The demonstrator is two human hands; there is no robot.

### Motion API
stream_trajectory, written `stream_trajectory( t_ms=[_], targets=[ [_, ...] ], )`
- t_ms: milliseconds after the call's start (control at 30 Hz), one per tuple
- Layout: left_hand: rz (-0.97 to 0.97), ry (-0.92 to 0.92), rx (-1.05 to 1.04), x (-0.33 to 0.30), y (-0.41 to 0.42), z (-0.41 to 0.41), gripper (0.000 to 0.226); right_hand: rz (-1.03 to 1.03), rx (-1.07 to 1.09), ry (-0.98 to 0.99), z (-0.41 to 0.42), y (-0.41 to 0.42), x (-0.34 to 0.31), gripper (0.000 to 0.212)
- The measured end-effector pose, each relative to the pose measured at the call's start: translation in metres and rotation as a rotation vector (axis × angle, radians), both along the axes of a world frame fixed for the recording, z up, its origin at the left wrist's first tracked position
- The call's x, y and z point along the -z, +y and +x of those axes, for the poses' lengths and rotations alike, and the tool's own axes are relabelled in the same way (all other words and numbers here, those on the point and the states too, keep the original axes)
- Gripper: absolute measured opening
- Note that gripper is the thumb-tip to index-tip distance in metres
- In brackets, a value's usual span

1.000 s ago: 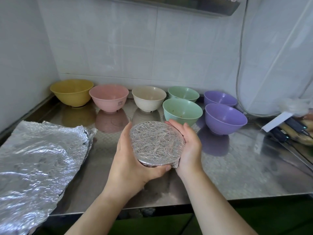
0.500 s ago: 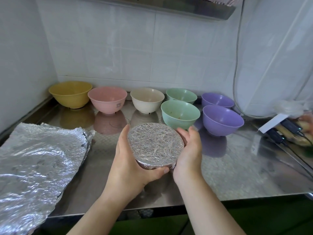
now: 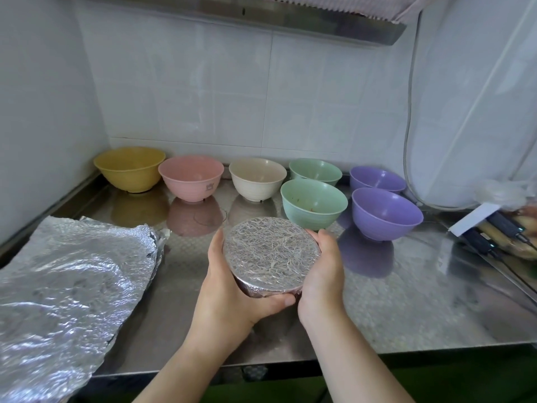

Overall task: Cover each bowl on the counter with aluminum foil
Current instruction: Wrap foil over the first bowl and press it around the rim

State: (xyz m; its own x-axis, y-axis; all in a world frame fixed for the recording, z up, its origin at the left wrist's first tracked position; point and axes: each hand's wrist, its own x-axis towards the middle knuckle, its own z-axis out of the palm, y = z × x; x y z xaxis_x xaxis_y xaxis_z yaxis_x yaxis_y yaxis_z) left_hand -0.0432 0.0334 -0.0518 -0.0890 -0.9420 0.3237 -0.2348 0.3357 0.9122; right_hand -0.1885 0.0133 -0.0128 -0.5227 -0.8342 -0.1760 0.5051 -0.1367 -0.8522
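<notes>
A bowl covered with crinkled aluminum foil (image 3: 271,255) is held above the steel counter (image 3: 392,301), tilted toward me. My left hand (image 3: 229,289) grips its left side with the thumb curled under the front edge. My right hand (image 3: 322,269) cups its right side. Uncovered bowls stand in a row at the back: yellow (image 3: 129,167), pink (image 3: 191,177), cream (image 3: 257,178), two green (image 3: 315,171) (image 3: 313,203) and two purple (image 3: 377,178) (image 3: 386,212). A large crumpled foil sheet (image 3: 66,286) lies on the counter at the left.
Tiled walls close in the back and left. A white curtain and a hose (image 3: 409,158) hang at the right. Dark cables with a white tag (image 3: 476,221) lie at the right edge. A steel shelf (image 3: 261,16) runs overhead. The counter's front edge is just below my wrists.
The foil-covered bowl has stayed in both hands and tilted slightly more toward me. My view has lifted a little, showing more wall and the shelf.
</notes>
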Motion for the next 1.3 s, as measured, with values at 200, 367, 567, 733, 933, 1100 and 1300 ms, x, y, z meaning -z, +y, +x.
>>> stream_trajectory(
  t_ms=[200,367,567,733,933,1100,1300],
  targets=[
    [0.031,-0.031,0.095,-0.004,-0.004,0.013,0.130,0.007,-0.107,0.072,-0.018,-0.003,-0.009,0.040],
    [0.028,-0.112,0.093,-0.008,-0.008,0.019,0.133,0.035,-0.188,0.075,-0.019,-0.005,-0.014,0.038],
    [0.046,-0.186,0.094,0.002,-0.015,0.025,0.130,0.047,-0.192,0.079,-0.020,-0.004,-0.014,0.044],
    [0.116,-0.125,0.246,-0.003,-0.007,0.028,0.156,0.022,-0.162,0.026,-0.025,0.002,-0.015,0.046],
    [0.299,0.368,-0.087,-0.024,-0.001,-0.004,0.055,0.018,-0.098,-0.076,-0.013,0.006,-0.008,0.052],
    [0.290,0.478,-0.285,-0.022,0.001,-0.033,0.039,0.051,-0.027,-0.158,-0.004,0.003,-0.006,0.045],
    [0.326,0.561,-0.288,-0.036,0.005,-0.033,0.035,0.058,-0.035,-0.107,-0.009,0.006,0.000,0.030]
  ],
)
